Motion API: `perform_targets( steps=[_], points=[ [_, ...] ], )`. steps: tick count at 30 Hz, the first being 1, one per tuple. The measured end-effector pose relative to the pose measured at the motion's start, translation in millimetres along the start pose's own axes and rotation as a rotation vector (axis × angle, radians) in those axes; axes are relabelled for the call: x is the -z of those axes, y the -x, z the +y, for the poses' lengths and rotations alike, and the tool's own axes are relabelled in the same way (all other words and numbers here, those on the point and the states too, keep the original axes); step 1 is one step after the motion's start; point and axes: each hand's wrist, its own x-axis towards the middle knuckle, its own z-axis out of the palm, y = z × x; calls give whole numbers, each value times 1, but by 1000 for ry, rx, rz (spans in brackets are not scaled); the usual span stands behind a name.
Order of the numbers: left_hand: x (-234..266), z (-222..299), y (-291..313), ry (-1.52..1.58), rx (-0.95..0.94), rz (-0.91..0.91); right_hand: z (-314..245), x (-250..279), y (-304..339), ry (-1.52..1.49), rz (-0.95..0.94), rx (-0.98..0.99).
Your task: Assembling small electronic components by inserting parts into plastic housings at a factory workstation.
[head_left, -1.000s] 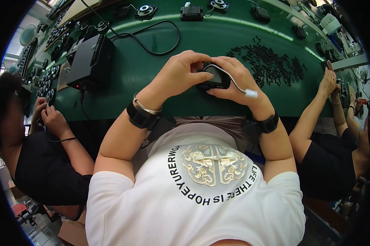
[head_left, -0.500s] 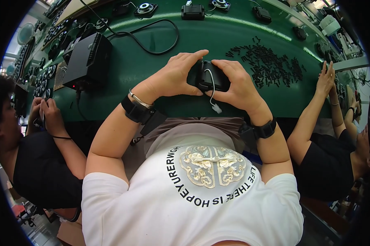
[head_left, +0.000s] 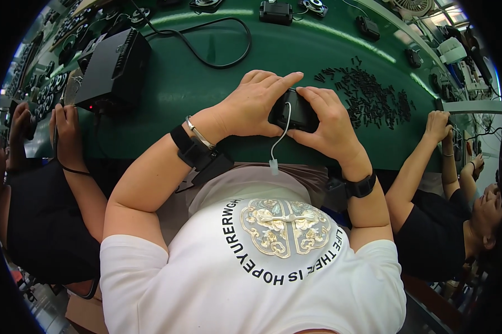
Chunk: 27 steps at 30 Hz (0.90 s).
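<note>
At the near edge of the green bench (head_left: 189, 94), a white connector (head_left: 273, 166) is dangling from a thin cable (head_left: 289, 115). Just beyond, the right hand (head_left: 333, 123) is clasping a black case (head_left: 304, 114); the left hand (head_left: 250, 109) is curving around its left side, whether gripping I cannot tell. Small black pieces (head_left: 373, 94) are lying toward the right edge; a black box (head_left: 117, 69) is standing toward the left.

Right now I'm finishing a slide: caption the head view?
Right hand grips a black case with white cable; left hand curves around its side.
</note>
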Motion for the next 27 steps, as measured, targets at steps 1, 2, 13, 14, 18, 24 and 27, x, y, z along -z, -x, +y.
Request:
perform_targets(
  steps=[1,2,13,14,18,24,27],
  points=[
    [0,0,-1,2,-8,6,0,0,0,1,9,-3],
    [0,0,-1,7,-4,10,1,1,1,2,1,-2],
    [-2,2,-4,44,-59,14,1,9,2,-23,-42,13],
    [-2,2,-4,47,-59,14,1,9,2,-21,-44,11],
    [-2,3,-3,5,-20,2,4,13,-3,-19,-69,31],
    [-6,3,-2,-25,-26,21,5,16,-5,30,-108,71],
    [-5,3,-2,-33,-29,17,5,14,-5,46,-93,84]
  ],
)
